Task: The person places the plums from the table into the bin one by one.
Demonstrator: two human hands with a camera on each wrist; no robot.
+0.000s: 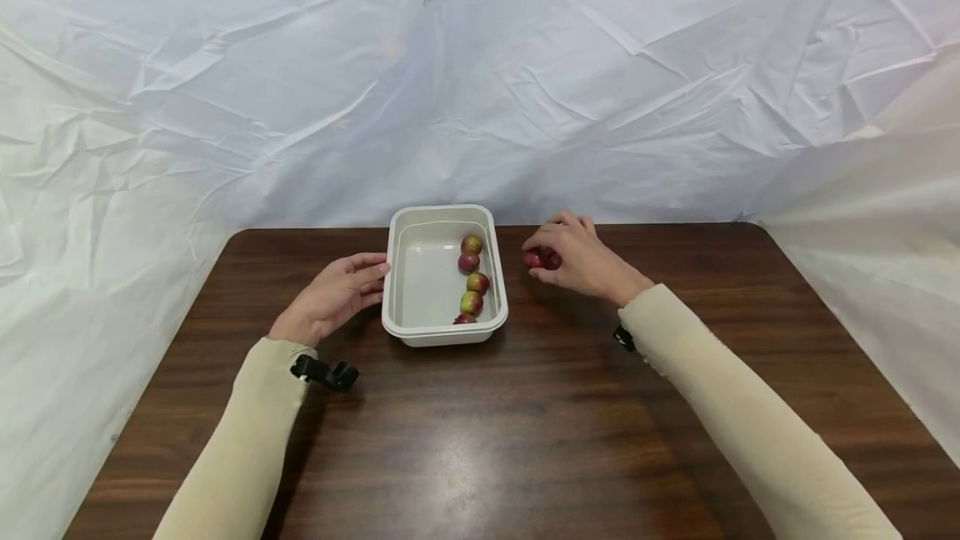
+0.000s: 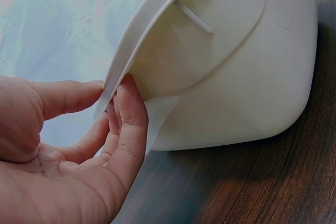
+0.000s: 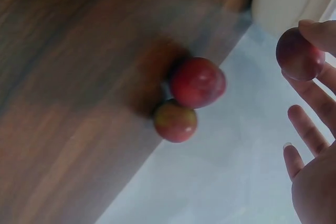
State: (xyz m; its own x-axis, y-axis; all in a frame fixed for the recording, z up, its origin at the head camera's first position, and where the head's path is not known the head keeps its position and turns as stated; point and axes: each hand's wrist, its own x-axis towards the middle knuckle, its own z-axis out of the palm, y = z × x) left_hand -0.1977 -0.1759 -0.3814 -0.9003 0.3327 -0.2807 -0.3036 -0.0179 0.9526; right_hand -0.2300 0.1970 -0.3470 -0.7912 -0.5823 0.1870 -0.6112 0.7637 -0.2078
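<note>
Inside the pale tub (image 1: 427, 282) lie five fruits (image 1: 477, 282), left grip (image 1: 337, 294) pinching its rim (image 2: 140, 27), right grip (image 1: 577, 257) a red fruit (image 3: 298, 56).

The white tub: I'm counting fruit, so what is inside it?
Five small reddish fruits show inside the tub, in a rough line along its right side. Its near rim partly covers the closest one; anything low behind that rim cannot be seen.

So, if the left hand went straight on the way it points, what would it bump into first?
The cream plastic tub: the left hand pinches its rim, so it would probably meet the tub's side wall straight away, though depth is hard to judge.
</note>
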